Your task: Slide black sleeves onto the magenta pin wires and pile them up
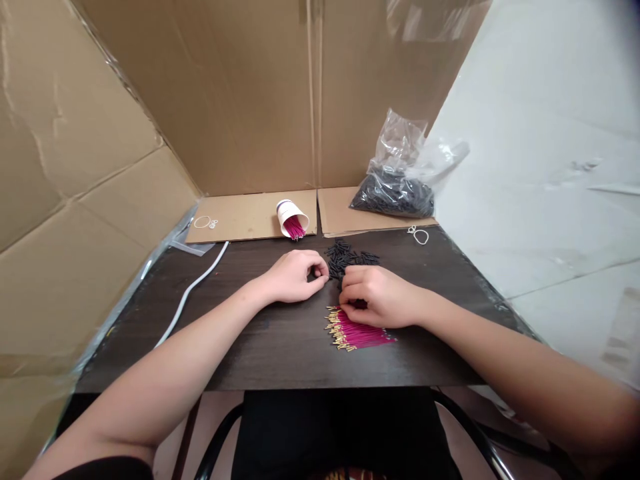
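My left hand (296, 275) rests on the dark table (260, 347) with its fingers pinched together at the edge of a pile of small black sleeves (350, 255); something small and black seems to sit in the pinch. My right hand (376, 297) is curled closed just right of it, lying over the top of a bundle of magenta wires with gold tips (356, 332). What its fingers hold is hidden. The two hands almost touch.
A tipped white cup (291, 218) of magenta wires lies on cardboard at the back. A clear bag of black parts (397, 183) stands back right. Rubber bands (419, 234) and a white cable (193, 288) lie on the table. Cardboard walls enclose the left and back.
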Demonstrator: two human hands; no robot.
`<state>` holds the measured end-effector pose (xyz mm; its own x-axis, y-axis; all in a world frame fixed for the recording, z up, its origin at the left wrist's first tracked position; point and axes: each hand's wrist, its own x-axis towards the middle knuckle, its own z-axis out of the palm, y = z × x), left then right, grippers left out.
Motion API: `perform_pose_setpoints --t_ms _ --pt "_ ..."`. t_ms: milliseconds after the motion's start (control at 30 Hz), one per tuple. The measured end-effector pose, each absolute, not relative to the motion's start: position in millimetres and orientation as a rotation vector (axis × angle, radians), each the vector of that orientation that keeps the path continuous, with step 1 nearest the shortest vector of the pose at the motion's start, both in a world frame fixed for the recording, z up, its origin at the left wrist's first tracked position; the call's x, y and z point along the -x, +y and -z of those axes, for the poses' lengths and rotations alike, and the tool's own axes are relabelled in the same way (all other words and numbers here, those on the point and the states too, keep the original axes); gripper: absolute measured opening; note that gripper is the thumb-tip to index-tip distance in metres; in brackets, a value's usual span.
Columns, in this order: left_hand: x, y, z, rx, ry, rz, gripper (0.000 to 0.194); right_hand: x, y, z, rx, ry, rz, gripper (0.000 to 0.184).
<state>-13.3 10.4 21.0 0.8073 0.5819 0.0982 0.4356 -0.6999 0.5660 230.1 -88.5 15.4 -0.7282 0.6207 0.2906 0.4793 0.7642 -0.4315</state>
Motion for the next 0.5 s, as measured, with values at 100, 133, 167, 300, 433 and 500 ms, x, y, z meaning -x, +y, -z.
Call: perform_pose_setpoints --t_ms 100,133,167,300,433,500 --pt "12.7 9.8 -20.4 -2.435 0.772 -0.359 0.011 -229.9 -88.9 -15.9 0.854 -2.548 -0.459 0.013" --pt "12.4 9.6 -20.2 -2.424 0.783 -0.36 0.011 -230.0 -88.9 -16.1 0.859 -2.553 -0.457 0.014" --pt "12.1 9.5 -19.9 -2.408 0.799 -0.366 0.011 -230.2 -88.9 -16.4 0.868 -2.554 -0.456 0.014" --pt "11.4 10.7 -17.3 -2.305 0.906 -0.41 0.017 -232.6 -87.9 -19.8 0.931 -2.547 -0.463 0.01" --pt "11.0 12.2 -15.5 -2.277 0.972 -0.418 0.021 -238.3 -87.1 -26.3 0.94 -2.544 -0.482 0.005" --pt "10.6 12.0 -15.9 -2.287 0.978 -0.414 0.021 -240.4 -87.0 -28.2 0.93 -2.556 -0.482 0.008"
